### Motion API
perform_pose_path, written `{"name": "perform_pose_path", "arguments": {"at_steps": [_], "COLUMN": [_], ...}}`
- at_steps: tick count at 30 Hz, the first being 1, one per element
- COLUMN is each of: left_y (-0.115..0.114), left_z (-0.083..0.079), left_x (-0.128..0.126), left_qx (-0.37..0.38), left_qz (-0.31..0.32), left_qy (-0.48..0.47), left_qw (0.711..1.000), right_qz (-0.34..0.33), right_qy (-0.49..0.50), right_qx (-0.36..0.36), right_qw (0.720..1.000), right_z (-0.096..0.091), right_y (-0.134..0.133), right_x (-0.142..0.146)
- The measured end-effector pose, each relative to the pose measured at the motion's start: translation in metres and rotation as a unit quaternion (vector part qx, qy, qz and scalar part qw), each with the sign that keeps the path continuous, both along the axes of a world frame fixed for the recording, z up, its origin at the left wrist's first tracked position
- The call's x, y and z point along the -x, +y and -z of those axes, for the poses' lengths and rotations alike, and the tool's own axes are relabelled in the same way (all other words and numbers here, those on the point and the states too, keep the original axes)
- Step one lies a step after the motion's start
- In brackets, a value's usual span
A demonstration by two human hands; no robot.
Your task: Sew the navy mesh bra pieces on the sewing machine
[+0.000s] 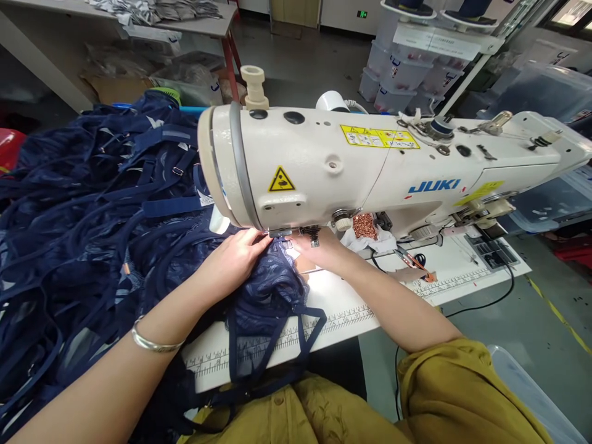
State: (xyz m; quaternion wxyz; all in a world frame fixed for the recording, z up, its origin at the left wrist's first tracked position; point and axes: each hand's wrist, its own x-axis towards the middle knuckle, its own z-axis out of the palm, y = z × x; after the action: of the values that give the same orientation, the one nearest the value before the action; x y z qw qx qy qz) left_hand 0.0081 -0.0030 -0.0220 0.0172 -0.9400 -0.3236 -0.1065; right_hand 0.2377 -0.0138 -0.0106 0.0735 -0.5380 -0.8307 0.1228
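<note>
Stretching from beneath the sewing machine (300,166) toward the person, the navy garment (272,287) lies on the white surface (340,299) between both hands, its straps (233,351) trailing over the front edge. The left hand (238,256) rests fingers on the cloth's left side, touching it; whether it pinches cannot be told. The right hand (319,246) is at the opposite side, fingers hidden behind the machine, so its grasp cannot be told.
</note>
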Motion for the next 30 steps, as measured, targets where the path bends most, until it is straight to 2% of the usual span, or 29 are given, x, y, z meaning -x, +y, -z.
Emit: {"name": "perform_pose_path", "arguments": {"at_steps": [5, 13, 21, 30], "left_y": [0.004, 0.002, 0.003, 0.002], "left_z": [0.001, -0.002, 0.002, 0.000], "left_x": [0.000, -0.002, -0.001, -0.002], "left_qx": [-0.002, 0.030, 0.033, 0.039], "left_qz": [0.005, 0.003, 0.013, 0.008], "left_qy": [0.001, -0.018, -0.045, -0.041], "left_qw": [1.000, 0.999, 0.998, 0.998], "right_qz": [0.007, 0.006, 0.033, 0.037], "right_qy": [-0.026, -0.024, -0.015, -0.054], "right_qx": [0.035, 0.037, 0.049, 0.044], "right_qw": [0.999, 0.999, 0.998, 0.997], "right_z": [-0.012, -0.005, -0.023, -0.020], "right_y": [-0.003, -0.001, -0.005, -0.006], "right_x": [0.002, 0.001, 0.004, 0.004]}}
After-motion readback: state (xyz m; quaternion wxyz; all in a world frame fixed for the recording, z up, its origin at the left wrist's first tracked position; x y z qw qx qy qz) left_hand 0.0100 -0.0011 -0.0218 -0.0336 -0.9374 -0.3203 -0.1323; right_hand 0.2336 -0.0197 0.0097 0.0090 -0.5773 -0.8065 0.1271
